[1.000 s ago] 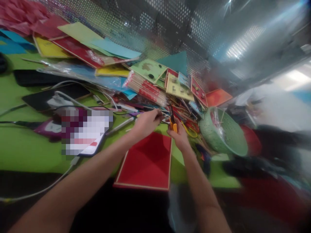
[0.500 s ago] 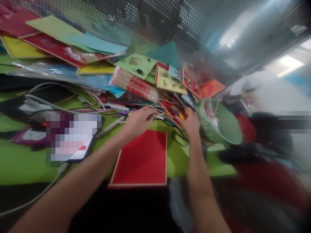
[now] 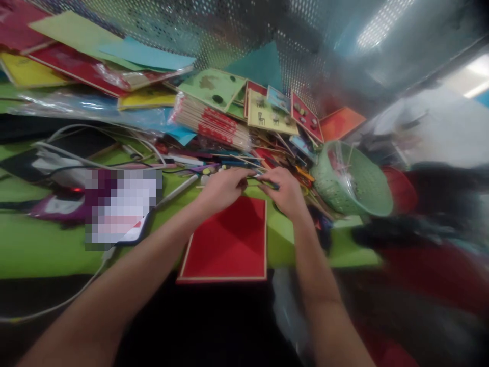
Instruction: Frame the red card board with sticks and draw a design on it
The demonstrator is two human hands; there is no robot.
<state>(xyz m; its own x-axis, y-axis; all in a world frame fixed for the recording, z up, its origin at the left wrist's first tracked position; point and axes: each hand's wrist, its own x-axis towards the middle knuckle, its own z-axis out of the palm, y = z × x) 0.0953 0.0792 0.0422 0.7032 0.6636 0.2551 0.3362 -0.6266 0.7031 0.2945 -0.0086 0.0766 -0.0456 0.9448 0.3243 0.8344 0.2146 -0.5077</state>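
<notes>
My left hand [image 3: 223,187] and my right hand [image 3: 284,192] meet just beyond the far edge of a red card [image 3: 227,242] lying on the green table [image 3: 42,250]. Both hands are closed in a pinch on a thin stick-like thing [image 3: 255,178] that runs between them; I cannot make out what it is. Behind the hands lies a heap of sticks and pens [image 3: 244,160]. A packet of wooden sticks [image 3: 212,125] rests further back.
A green mesh basket [image 3: 353,181] tips on its side at the right. Coloured cards and paper sheets [image 3: 271,114] pile up along the perforated metal wall [image 3: 214,30]. A blurred-out device [image 3: 122,204] and cables [image 3: 76,160] lie at the left.
My right hand has left the orange-handled tool near the basket and come back left to meet my left hand. The camera view shifted slightly.
</notes>
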